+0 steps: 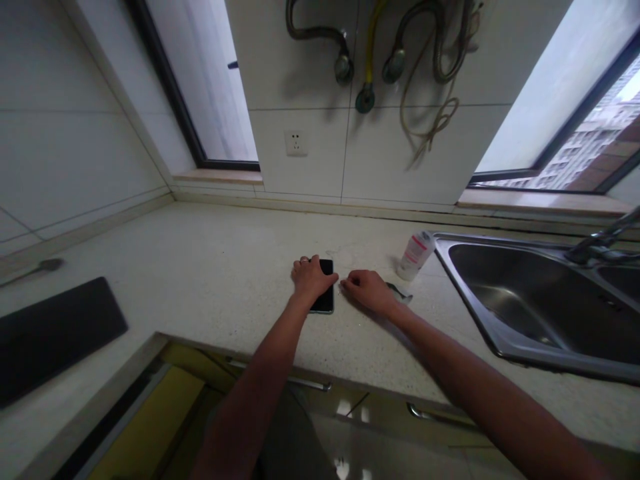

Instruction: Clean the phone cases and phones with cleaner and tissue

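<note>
The person's left hand (310,279) lay over a slim black smartphone (326,287), its fingers bent across the upper part of the phone. It seemed to be pressing the phone to the counter, though I could not tell whether the fingers gripped its edges. The phone sat near the middle of a pale speckled stone countertop (225,267), its lower end showing below the palm. The right hand (367,291) rested at the phone's 3 o'clock, fingers lightly curled and holding nothing, their tips just beside the left hand. A small grey metal object (399,291) lay just past the right hand. At about 2 o'clock from the phone stood a white plastic bottle with a pink label (415,257), probably kept there for its closeness to the stainless steel sink (470,300). A flat black rectangular mat (57,333) lay well apart at 9 o'clock.
</note>
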The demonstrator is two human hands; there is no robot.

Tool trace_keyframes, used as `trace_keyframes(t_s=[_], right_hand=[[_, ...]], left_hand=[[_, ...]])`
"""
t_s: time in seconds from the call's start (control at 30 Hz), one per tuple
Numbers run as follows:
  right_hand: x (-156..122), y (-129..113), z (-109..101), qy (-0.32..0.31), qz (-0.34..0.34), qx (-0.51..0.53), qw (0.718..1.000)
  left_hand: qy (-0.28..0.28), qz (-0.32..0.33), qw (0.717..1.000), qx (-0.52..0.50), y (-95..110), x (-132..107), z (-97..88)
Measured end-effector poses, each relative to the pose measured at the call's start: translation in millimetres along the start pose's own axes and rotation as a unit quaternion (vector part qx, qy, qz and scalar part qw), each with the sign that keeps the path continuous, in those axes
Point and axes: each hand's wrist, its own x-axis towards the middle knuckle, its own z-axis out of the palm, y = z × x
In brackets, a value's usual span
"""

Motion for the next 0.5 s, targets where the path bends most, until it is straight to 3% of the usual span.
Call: trace_keyframes(t_s=[0.13,0.27,0.4,0.5], right_hand=[[3,3,0,0.046,0.017,0.095,0.994],[11,10,-16,0.151,0.068,0.238,0.957],[21,25,-35,0.24,0.118,0.372,0.889],[24,33,-36,0.238,0.146,0.402,0.872]], left_hand=[[0.026,-0.017,0.996,-0.088,-9,6,-4.6],[0.107,-0.027,0.968,-0.227,-45,17,-16.9],[0.081,0.014,0.983,-0.167,-86,23,-24.9],[0.058,0.049,0.989,-0.125,-97,21,-25.0]])
